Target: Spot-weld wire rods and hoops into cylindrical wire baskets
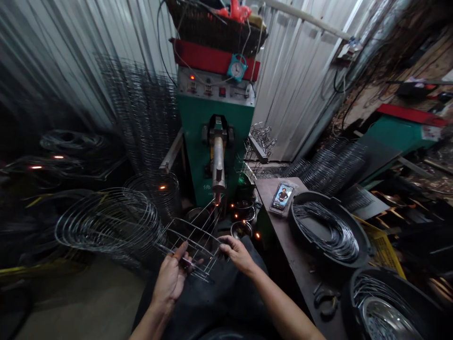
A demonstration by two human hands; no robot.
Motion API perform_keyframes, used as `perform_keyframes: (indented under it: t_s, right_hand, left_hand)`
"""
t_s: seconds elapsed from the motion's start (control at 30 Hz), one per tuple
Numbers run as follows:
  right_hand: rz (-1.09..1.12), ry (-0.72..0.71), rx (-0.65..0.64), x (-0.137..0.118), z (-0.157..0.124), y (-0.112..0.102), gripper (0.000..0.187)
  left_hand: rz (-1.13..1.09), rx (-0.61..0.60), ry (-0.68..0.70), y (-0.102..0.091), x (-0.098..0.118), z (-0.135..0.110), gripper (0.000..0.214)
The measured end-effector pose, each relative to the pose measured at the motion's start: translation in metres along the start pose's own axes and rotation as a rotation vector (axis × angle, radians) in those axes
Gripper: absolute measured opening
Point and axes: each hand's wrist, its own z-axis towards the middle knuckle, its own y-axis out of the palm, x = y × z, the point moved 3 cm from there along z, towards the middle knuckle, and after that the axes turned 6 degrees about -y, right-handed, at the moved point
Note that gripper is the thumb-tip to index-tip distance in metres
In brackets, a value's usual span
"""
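A: What were the fingers doing?

B: The left hand (170, 278) was clamped on the near left part of a wire frame (194, 246), thumb on top. The right hand (235, 252) had thumb and fingers pinched on its right edge. The frame lay between the two hands, tilted, above dark-clothed legs (212, 307).

A: And just beyond the fingertips?

B: Its far wires reached toward the tip of a metal arm (218, 163) on a green machine (191, 141); I couldn't tell whether they touched. Orange glowing specks (257, 235) showed just past the right fingers.

A: What surface was near?

B: A worktop (286, 236), right of the right hand. A phone (282, 197) rested at its far end, then a black tray (364, 236) of wire; pliers (327, 304) lay nearer.

A: To the left?

B: Loose wire hoops (109, 222) beside the left hand, with bare floor (106, 302) below them.

A: The rest of the room?

B: Far ahead of the fingers, corrugated wall (293, 56); before it, left of the machine, tall wire stacks (141, 108). Far right, another green machine (392, 134).
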Motion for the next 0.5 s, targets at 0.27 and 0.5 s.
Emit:
perform_keyframes:
  t_s: [0.27, 0.5]
  right_hand:
    - [0.032, -0.045, 0.061, -0.006, -0.021, 0.017, 0.041]
    - [0.387, 0.124, 0.164, -0.039, -0.047, 0.028, 0.04]
  left_hand:
    - [0.26, -0.091, 0.147, -0.027, 0.008, -0.005, 0.042]
    - [1.539, -0.615, 1.311, -0.081, -0.002, -0.037, 0.079]
